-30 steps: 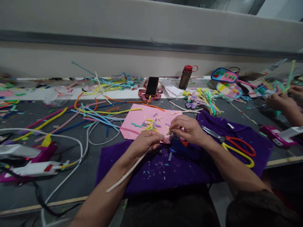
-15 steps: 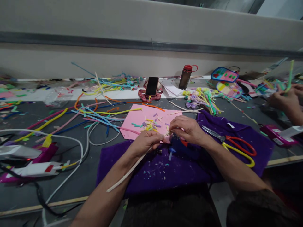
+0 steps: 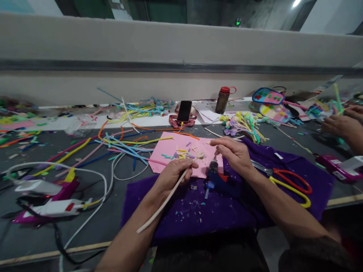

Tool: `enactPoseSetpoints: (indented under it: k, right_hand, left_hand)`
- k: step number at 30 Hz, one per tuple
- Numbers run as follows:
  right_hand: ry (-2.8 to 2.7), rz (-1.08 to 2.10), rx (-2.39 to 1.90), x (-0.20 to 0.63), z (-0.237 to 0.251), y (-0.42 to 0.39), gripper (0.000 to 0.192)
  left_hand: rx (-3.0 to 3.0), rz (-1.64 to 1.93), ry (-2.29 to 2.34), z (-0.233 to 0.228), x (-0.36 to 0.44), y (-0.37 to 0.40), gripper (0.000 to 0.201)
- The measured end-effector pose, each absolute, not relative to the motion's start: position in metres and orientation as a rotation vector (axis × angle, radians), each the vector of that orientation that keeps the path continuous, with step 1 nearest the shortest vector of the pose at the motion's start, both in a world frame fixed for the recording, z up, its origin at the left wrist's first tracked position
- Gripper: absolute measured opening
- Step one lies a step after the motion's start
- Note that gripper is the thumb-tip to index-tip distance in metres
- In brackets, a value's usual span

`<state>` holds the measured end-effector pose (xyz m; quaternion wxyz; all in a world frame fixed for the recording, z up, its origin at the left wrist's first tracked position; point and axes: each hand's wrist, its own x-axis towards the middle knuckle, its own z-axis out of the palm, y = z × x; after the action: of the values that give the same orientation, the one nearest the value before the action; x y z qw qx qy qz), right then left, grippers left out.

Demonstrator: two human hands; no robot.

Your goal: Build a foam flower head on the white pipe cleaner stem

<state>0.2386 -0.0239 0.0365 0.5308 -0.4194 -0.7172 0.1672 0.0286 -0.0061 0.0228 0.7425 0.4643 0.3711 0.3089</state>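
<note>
Left hand (image 3: pixel 172 174) sits at frame centre, grip clamped on a cream pipe cleaner (image 3: pixel 161 206). The stem runs diag. from the fist down toward lower left, free end over the left forearm; the top end pokes out past the thumb to a small cream curled piece (image 3: pixel 200 155) just above & right of the grip, over the pink sheet (image 3: pixel 170 147). Left forearm enters from bottom centre, wrist straight, knuckles up.

Right hand (image 3: pixel 234 153) is right of centre, palm down, fingers curled loosely w/ thumb and index pinched together at the tip (image 3: pixel 213 142); can't tell if anything tiny is held there. It hovers just right of the curled piece, apart from it. Right forearm comes in from lower right.

Below the right hand a blue glue gun (image 3: pixel 213 176) lies on the purple cloth (image 3: pixel 198 211), nozzle up toward the pink sheet. Scissors (image 3: pixel 286 179) w/ red & yellow handles rest on the cloth right of the wrist. Small coloured cut bits (image 3: pixel 181 153) are on the pink sheet, left of the curled piece. Loose pipe cleaners (image 3: pixel 113 145) spread across the worktop (image 3: pixel 93 219) at mid left. Phone (image 3: pixel 184 111) & bottle (image 3: pixel 222 100) stand upper centre. Another person's hands (image 3: pixel 344 126) are at the far right edge.
</note>
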Motion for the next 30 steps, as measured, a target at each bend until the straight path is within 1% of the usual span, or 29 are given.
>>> enactPoseSetpoints:
  k: [6,10,15,19,21,25,27,30]
  right_hand:
    - [-1.72,0.706,-1.059,0.227,0.032,-0.023,0.02]
    - [-1.721,0.914,-1.074,0.217,0.039,-0.025,0.018]
    - [-1.715,1.136,-1.148,0.191,0.052,-0.033,0.024]
    - [-1.597,1.312,-1.086,0.163,0.049,-0.032,0.022]
    - [-1.515,1.408,-1.034,0.153,0.045,-0.03,0.024]
    - [-1.386,1.439,-1.014,0.146,0.042,-0.025,0.025]
    - [-1.372,1.418,-1.044,0.146,0.044,-0.026,0.024]
    - [-1.38,1.402,-1.096,0.148,0.046,-0.029,0.023]
  left_hand:
    - [0.996,0.804,0.773,0.023,0.028,-0.008,0.029]
    - [0.956,0.929,0.802,0.024,0.027,-0.01,0.032]
    - [0.925,1.077,0.802,0.025,0.025,-0.011,0.028]
    - [0.924,1.139,0.738,0.022,0.024,-0.01,0.03]
    - [0.936,1.13,0.725,0.02,0.024,-0.009,0.033]
    - [0.879,1.136,0.725,0.022,0.022,-0.009,0.041]
    - [0.844,1.178,0.715,0.025,0.021,-0.009,0.039]
    - [0.827,1.192,0.71,0.027,0.018,-0.008,0.03]
